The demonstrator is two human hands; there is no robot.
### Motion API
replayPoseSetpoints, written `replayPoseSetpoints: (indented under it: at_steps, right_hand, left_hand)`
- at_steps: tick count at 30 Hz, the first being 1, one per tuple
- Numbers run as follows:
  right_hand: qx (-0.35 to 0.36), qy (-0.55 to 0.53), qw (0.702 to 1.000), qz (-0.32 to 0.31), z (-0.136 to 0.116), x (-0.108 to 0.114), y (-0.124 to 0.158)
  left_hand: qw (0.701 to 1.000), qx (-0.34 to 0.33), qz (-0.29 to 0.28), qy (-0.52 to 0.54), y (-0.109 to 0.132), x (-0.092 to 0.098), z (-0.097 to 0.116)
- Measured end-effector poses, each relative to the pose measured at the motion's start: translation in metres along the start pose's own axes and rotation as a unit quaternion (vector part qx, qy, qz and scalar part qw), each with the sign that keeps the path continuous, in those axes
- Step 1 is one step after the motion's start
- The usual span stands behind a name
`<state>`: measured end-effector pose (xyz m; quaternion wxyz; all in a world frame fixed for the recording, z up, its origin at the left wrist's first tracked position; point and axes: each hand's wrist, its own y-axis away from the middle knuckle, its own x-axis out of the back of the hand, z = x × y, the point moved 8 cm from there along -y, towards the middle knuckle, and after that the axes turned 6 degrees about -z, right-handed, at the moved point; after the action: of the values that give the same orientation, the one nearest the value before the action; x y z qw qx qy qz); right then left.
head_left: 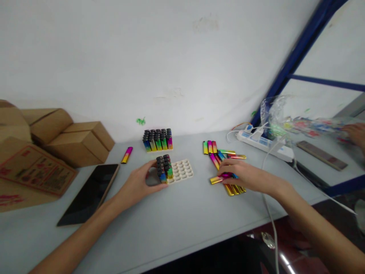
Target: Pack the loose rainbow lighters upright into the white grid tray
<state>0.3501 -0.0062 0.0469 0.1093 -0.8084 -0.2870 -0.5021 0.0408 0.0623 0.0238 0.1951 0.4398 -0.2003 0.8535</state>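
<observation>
My left hand point(139, 179) is closed round the left end of a white tray point(182, 171) with round-edged slots. Upright lighters point(164, 167) with black tops fill the slots at that end, while the slots to the right show bare. My right hand point(238, 173) pinches a shiny gold and purple lighter point(216, 180), which lies level above a loose pile. Around and beneath those fingers lie several metallic rainbow lighters point(235, 189). Part of the pile is hidden by the hand.
Behind the tray stands a second block of upright lighters point(157, 140). One lighter point(127, 155) lies apart at left, near a dark tablet point(89, 194) and cardboard boxes point(80, 142). A power strip point(265, 144) with cables sits right. Another person's hand point(355, 133) touches a clear plastic bag point(308, 125).
</observation>
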Motion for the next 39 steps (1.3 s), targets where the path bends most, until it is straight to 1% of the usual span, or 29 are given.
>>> replayPoseSetpoints:
  at_steps: [2, 5, 8, 10, 12, 15, 18, 20, 22, 25, 28, 30, 32, 34, 37, 38, 39]
  right_hand:
    - [0.005, 0.004, 1.000, 0.011, -0.003, 0.004, -0.003]
    - [0.011, -0.011, 0.997, 0.069, -0.007, 0.020, -0.007]
    - [0.026, -0.076, 0.991, 0.108, -0.012, 0.033, -0.016]
    - [0.041, -0.152, 0.982, 0.109, -0.015, 0.036, -0.029]
    - [0.060, -0.232, 0.966, 0.097, -0.021, 0.035, -0.046]
    - [0.084, -0.310, 0.944, 0.081, -0.031, 0.032, -0.073]
    - [0.082, -0.352, 0.926, 0.111, -0.031, 0.029, -0.092]
    - [0.070, -0.356, 0.923, 0.131, -0.028, 0.024, -0.099]
    - [0.056, -0.335, 0.929, 0.147, -0.025, 0.018, -0.102]
    - [0.044, -0.306, 0.935, 0.174, -0.022, 0.011, -0.101]
    - [0.035, -0.313, 0.929, 0.196, -0.022, 0.009, -0.099]
    - [0.022, -0.325, 0.924, 0.199, -0.021, 0.007, -0.099]
    - [0.017, -0.335, 0.923, 0.188, -0.020, 0.004, -0.101]
    - [0.032, -0.326, 0.925, 0.190, -0.022, 0.004, -0.102]
    - [0.087, -0.278, 0.932, 0.216, -0.029, 0.010, -0.101]
    - [0.104, -0.277, 0.931, 0.215, -0.032, 0.010, -0.101]
    - [0.117, -0.294, 0.927, 0.201, -0.035, 0.008, -0.102]
  left_hand:
    - [1.000, 0.000, -0.001, 0.002, 0.000, 0.000, 0.000]
    - [1.000, 0.003, -0.002, 0.008, -0.001, 0.000, 0.000]
    - [1.000, 0.005, -0.002, 0.015, 0.000, 0.000, 0.001]
    - [1.000, 0.006, -0.002, 0.018, 0.000, 0.000, 0.001]
    - [1.000, 0.005, -0.001, 0.021, 0.001, 0.000, 0.001]
    - [1.000, 0.001, 0.003, 0.024, 0.001, 0.000, 0.002]
    - [1.000, 0.000, 0.005, 0.029, 0.002, 0.001, 0.002]
    - [1.000, 0.000, 0.004, 0.028, 0.003, 0.001, 0.002]
    - [1.000, 0.000, 0.003, 0.026, 0.003, 0.000, 0.002]
    - [1.000, 0.001, -0.003, 0.022, 0.003, 0.000, 0.002]
    - [1.000, 0.003, -0.009, 0.017, 0.002, -0.001, 0.001]
    - [1.000, 0.008, -0.011, 0.012, 0.002, -0.002, 0.001]
    - [1.000, 0.010, -0.012, 0.010, 0.002, -0.002, 0.002]
    - [1.000, 0.007, -0.011, 0.013, 0.002, -0.001, 0.003]
    - [1.000, 0.003, -0.009, 0.014, 0.002, -0.001, 0.004]
    - [1.000, 0.003, -0.008, 0.014, 0.002, -0.001, 0.004]
    - [1.000, 0.003, -0.009, 0.014, 0.002, -0.001, 0.003]
